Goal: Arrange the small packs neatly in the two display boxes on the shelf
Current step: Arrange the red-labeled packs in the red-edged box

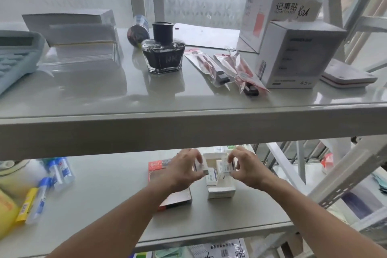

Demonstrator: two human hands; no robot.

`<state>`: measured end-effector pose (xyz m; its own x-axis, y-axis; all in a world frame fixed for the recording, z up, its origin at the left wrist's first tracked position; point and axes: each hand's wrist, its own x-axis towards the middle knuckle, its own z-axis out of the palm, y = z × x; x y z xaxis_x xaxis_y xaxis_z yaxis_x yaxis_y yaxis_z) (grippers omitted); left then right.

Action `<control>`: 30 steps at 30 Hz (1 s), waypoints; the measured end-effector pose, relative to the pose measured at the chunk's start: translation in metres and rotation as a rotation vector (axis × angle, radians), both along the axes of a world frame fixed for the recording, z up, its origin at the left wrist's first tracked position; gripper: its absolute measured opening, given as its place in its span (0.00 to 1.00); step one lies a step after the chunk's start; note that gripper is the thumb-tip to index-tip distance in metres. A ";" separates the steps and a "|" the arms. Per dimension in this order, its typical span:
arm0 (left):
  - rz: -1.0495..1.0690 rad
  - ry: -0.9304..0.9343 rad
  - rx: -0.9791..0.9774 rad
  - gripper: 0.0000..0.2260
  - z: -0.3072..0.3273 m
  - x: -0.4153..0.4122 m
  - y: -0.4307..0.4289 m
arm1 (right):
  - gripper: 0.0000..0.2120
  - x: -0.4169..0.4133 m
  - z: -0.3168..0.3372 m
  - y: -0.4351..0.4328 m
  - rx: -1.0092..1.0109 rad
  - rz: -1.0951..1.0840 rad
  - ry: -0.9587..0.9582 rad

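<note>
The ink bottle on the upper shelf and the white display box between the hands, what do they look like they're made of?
The ink bottle looks like clear glossy glass: dark ink shows through its faceted walls, under what seems a black plastic cap. The white display box looks like matte cardboard, with flat folded walls and sharp creased edges, though blur leaves the finish uncertain.

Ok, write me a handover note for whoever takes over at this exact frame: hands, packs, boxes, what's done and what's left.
Left hand: grip closed on a small pack, held at the left edge of the white display box.
Right hand: grip closed on another small pack, over the same box.
Boxes: the white one sits mid lower shelf with a few packs standing inside; the reddish display box lies just left of it, mostly hidden by the left arm, contents not visible.
Done: some packs already in the white box.
Left: seat both held packs, straighten the row, check the reddish box.
</note>
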<state>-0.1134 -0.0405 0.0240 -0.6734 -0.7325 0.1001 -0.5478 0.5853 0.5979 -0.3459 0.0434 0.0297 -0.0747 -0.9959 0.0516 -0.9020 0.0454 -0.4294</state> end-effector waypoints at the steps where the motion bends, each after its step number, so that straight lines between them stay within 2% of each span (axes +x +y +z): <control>1: -0.031 -0.011 -0.003 0.12 0.004 -0.016 0.006 | 0.13 -0.002 -0.001 0.000 0.016 0.002 0.004; 7: -0.031 -0.304 -0.027 0.15 -0.012 -0.059 0.015 | 0.13 -0.004 -0.016 0.000 0.064 0.053 0.015; 10: -0.023 -0.254 0.021 0.16 -0.013 -0.051 0.013 | 0.15 -0.008 -0.013 -0.001 0.077 0.084 0.008; 13: 0.049 -0.068 0.069 0.10 0.001 -0.024 0.004 | 0.14 -0.011 -0.001 -0.005 0.047 0.085 -0.049; 15: 0.162 -0.019 0.079 0.06 0.007 0.007 -0.007 | 0.12 -0.008 0.009 -0.009 0.034 0.051 -0.080; 18: 0.291 -0.077 0.071 0.06 0.004 0.058 -0.020 | 0.12 0.009 0.019 -0.021 0.022 0.032 -0.157; 21: 0.312 -0.208 0.059 0.06 -0.008 0.089 -0.023 | 0.11 0.043 0.018 -0.036 0.032 0.069 -0.192; 24: 0.287 -0.316 -0.013 0.06 -0.019 0.097 -0.018 | 0.09 0.080 0.004 -0.050 0.039 0.140 -0.098; 26: 0.221 -0.403 -0.067 0.10 -0.023 0.095 -0.015 | 0.11 0.102 -0.006 -0.057 0.028 0.222 -0.025; 30: 0.109 -0.507 -0.064 0.17 -0.030 0.090 -0.017 | 0.14 0.129 -0.025 -0.070 0.143 0.303 0.134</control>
